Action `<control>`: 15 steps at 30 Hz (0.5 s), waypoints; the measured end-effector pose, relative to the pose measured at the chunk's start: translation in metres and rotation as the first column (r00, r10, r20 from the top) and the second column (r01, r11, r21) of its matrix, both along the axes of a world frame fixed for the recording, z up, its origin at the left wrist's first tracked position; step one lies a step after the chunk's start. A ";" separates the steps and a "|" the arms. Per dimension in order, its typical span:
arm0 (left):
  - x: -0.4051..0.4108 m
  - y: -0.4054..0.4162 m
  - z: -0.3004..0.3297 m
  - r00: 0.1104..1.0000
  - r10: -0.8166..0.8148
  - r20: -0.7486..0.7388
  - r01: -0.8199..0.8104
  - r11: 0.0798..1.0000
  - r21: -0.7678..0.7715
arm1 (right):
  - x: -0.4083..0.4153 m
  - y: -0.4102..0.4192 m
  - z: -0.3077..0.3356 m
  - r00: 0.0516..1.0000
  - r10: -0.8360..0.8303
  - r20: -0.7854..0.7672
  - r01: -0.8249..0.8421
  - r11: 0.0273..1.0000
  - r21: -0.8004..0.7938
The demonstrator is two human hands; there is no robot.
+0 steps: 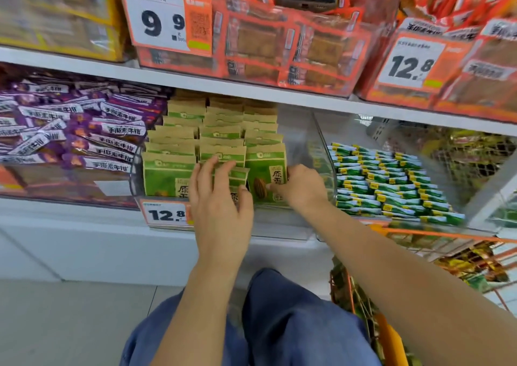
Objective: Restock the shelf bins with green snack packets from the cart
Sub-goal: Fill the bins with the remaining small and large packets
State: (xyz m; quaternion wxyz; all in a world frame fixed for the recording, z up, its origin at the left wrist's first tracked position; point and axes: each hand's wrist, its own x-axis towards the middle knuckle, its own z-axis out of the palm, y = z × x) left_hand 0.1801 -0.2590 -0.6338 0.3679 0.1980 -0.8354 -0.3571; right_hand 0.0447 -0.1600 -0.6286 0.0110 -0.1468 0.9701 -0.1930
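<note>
Hands: two, the left hand [221,198] and the right hand [300,188]
Rows of green snack packets [167,175] in the clear bin [324,153]: three, side by side
Packets per row: seven or more in the left row; farther back too crowded to count
Price tags: three, reading 9.9 [167,19], 12.8 [411,63] and 12.8 [166,214]
Shelf boards [84,66]: two in view
Purple packets [84,133]: a heap, too many to count
Small green-and-yellow packets [391,181]: dozens, uncountable
Orange carts [391,335]: one
</note>
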 end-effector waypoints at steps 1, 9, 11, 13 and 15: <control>0.000 0.000 0.000 1.000 -0.003 0.001 0.003 1.000 0.005 | -0.001 0.002 0.000 0.999 -0.020 0.030 0.020 1.000 0.007; -0.002 0.002 -0.002 1.000 -0.021 -0.010 0.021 1.000 0.009 | -0.012 -0.008 -0.004 0.955 -0.045 0.293 0.096 0.982 -0.161; -0.002 0.002 -0.002 1.000 -0.023 -0.012 0.023 1.000 0.009 | -0.011 -0.016 -0.005 0.961 -0.050 0.271 0.100 0.980 -0.174; -0.003 0.001 -0.002 1.000 -0.018 -0.007 0.018 1.000 0.003 | -0.009 -0.016 -0.005 0.961 -0.045 0.272 0.095 0.980 -0.173; -0.004 0.001 -0.002 1.000 -0.015 -0.009 0.014 1.000 -0.008 | -0.007 -0.009 -0.003 0.942 -0.021 0.334 0.081 0.983 -0.168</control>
